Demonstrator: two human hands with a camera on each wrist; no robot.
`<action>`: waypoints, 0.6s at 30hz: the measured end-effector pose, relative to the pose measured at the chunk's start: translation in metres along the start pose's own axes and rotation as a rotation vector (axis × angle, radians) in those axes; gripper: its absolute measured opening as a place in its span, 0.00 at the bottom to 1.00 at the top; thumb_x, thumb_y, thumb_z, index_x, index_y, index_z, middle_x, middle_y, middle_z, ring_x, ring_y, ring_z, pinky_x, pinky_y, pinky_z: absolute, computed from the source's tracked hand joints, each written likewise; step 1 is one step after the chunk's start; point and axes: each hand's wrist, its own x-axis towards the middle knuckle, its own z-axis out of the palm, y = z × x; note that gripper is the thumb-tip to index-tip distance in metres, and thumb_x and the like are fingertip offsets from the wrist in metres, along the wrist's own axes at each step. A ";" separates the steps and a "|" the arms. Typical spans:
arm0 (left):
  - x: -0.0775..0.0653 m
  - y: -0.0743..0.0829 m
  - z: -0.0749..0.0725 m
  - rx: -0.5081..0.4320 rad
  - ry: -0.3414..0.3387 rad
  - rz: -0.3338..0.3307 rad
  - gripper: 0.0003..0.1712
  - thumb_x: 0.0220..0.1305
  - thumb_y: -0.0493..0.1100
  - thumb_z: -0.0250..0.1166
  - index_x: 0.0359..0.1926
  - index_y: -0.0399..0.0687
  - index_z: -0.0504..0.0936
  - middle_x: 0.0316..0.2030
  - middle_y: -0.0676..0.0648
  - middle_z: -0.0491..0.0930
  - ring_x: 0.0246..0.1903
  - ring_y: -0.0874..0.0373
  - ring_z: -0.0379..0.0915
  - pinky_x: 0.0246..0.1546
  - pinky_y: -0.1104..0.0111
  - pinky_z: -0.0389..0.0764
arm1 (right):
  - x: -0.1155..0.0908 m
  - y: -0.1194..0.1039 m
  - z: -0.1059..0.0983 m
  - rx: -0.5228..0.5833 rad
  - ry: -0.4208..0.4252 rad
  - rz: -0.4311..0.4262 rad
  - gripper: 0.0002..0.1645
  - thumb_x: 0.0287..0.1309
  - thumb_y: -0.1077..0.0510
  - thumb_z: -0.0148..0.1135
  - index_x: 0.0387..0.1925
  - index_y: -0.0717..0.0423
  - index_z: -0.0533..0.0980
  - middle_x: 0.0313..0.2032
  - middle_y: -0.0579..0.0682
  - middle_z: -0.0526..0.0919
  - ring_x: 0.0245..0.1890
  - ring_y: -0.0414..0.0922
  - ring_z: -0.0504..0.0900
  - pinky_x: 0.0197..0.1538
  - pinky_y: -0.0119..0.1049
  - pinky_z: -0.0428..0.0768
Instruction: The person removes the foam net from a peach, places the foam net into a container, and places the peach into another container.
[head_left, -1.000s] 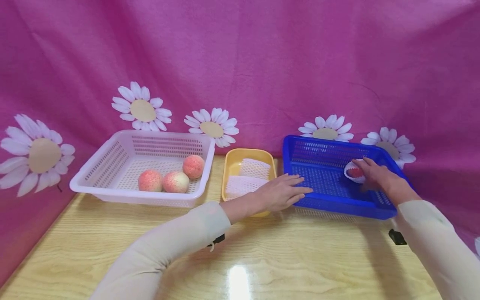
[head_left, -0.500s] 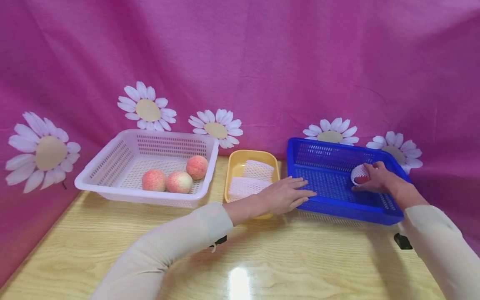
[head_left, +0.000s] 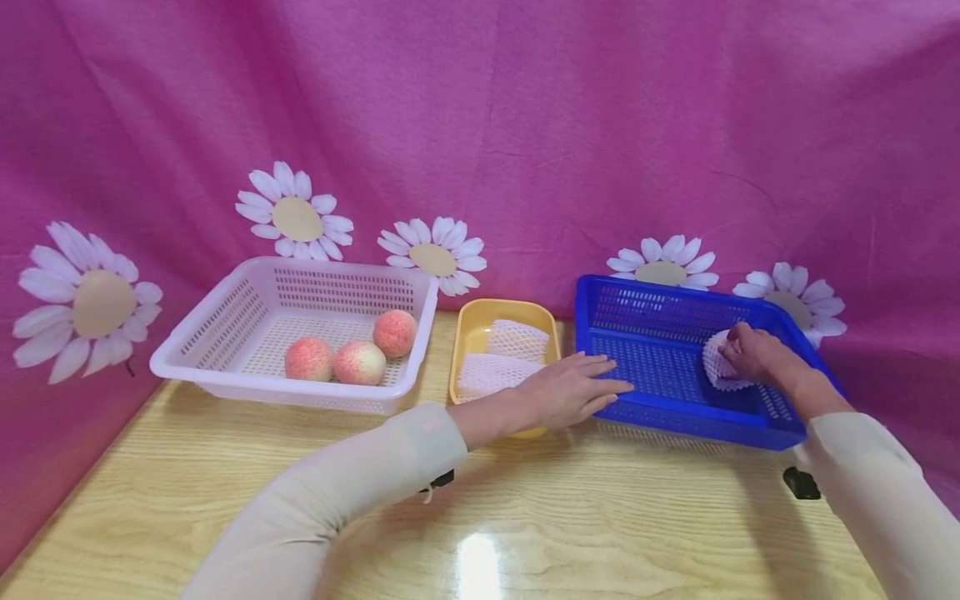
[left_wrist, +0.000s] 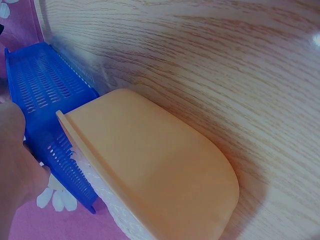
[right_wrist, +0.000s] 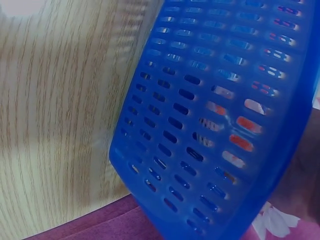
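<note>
A peach in a white foam net sleeve [head_left: 722, 367] lies at the right end of the blue basket [head_left: 637, 362]. My right hand [head_left: 765, 358] reaches over the basket's end and grips the sleeved fruit, its fingertips on the net. In the right wrist view, red and white patches show through slots of the basket wall [right_wrist: 175, 125]; the hand itself is largely hidden there. My left hand [head_left: 572, 390] rests with straight fingers on the blue basket's left rim. Below its wrist sits a yellow tray [head_left: 459, 333] holding foam net sleeves [head_left: 517, 342], partly hidden by the forearm.
To the left, a white basket [head_left: 247, 342] holds three bare peaches [head_left: 360, 363]. A pink curtain with daisies [head_left: 480, 150] hangs behind the wooden table [head_left: 525, 517]. A small black object [head_left: 801, 483] is near the right sleeve.
The sleeved peach has turned in the right hand: its red opening showed before, and now net covers the visible side. The view shifted slightly; the left hand stays on the rim.
</note>
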 end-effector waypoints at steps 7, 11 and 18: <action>0.000 -0.001 0.001 0.000 0.014 0.004 0.25 0.81 0.51 0.43 0.73 0.61 0.68 0.70 0.47 0.66 0.72 0.54 0.56 0.73 0.63 0.48 | -0.003 0.001 -0.002 -0.007 -0.001 -0.030 0.13 0.63 0.62 0.56 0.38 0.72 0.66 0.36 0.74 0.70 0.44 0.72 0.71 0.49 0.66 0.71; 0.000 0.000 0.001 0.011 0.014 0.009 0.25 0.81 0.51 0.43 0.73 0.61 0.67 0.70 0.47 0.66 0.72 0.55 0.56 0.73 0.63 0.48 | -0.005 0.001 -0.002 -0.003 0.027 -0.030 0.16 0.58 0.63 0.60 0.39 0.73 0.65 0.37 0.75 0.69 0.44 0.72 0.71 0.49 0.66 0.71; 0.000 0.001 0.001 0.037 0.019 0.014 0.25 0.81 0.51 0.43 0.73 0.61 0.67 0.70 0.47 0.66 0.71 0.55 0.56 0.73 0.62 0.48 | -0.007 -0.002 -0.002 -0.015 -0.004 -0.003 0.33 0.57 0.61 0.64 0.50 0.86 0.63 0.46 0.86 0.65 0.53 0.78 0.62 0.56 0.70 0.66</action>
